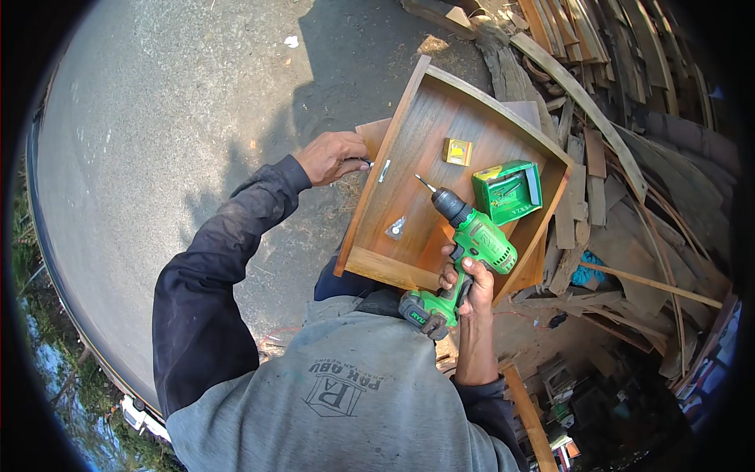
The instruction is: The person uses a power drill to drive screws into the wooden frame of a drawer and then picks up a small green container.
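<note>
My right hand [473, 289] grips a green and black cordless drill [480, 240] over the wooden drawer [409, 256], its bit pointing up and left. My left hand [334, 157] is closed at the drawer's outer left side, its fingertips on something small that I cannot make out. A small silver piece [384, 171] shows at that side, just right of my fingers. Inside the drawer sit a small yellow box [458, 151], an open green box [507, 197] with small metal items and a small clear bag [395, 228].
Piled planks and scrap boards [590, 102] fill the right, with a blue crumpled thing [588, 271] among them. Rough grey ground [157, 110] stretches to the left, bordered by greenery and a white vehicle [140, 417] at the lower left. Dark clutter [562, 393] lies at the lower right.
</note>
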The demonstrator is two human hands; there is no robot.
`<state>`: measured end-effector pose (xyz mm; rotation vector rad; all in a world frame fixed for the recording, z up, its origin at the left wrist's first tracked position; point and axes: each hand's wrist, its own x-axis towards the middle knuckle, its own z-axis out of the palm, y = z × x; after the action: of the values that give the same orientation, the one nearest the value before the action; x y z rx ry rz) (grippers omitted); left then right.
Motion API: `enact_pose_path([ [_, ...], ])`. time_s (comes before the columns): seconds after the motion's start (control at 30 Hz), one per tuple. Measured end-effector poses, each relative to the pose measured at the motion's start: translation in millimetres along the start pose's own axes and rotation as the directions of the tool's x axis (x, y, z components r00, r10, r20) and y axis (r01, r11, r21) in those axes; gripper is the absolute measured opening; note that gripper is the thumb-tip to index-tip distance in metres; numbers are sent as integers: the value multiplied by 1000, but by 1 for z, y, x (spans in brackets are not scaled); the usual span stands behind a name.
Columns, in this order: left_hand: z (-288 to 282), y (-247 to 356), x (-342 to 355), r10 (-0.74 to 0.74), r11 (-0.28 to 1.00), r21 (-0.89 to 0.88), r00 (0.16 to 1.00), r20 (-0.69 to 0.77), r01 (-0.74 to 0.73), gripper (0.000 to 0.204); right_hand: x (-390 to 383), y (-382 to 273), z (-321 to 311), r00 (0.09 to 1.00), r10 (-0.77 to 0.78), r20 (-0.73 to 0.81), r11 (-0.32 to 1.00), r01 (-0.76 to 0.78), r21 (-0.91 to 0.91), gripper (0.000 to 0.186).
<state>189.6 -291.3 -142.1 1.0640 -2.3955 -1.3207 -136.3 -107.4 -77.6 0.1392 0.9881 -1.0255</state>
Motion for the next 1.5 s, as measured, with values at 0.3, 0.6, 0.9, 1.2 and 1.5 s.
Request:
enact_pose_path([
  [0.3, 13, -12, 0, -127, 954, -268, 991, 32, 131, 21, 6, 3, 22, 1000, 5, 19, 999, -6, 38, 48],
  [0.6, 11, -8, 6, -450, 21, -751, 677, 582, 660, 27, -2, 10, 25, 999, -50, -8, 996, 51, 72, 48],
  [0.9, 10, -12, -4, 163, 985, -30, 975, -148, -170, 13, -5, 12, 33, 997, -69, -31, 994, 71, 87, 48],
  [1.2, 13, -5, 11, -517, 301, -656, 697, 498, 692, 33, -10, 13, 27, 998, -58, 2, 992, 57, 113, 50],
  [1.5, 26, 1, 15, -403, 901, -179, 915, -15, 394, 46, -39, 27, -13, 993, -116, 36, 962, 104, 251, 47],
])
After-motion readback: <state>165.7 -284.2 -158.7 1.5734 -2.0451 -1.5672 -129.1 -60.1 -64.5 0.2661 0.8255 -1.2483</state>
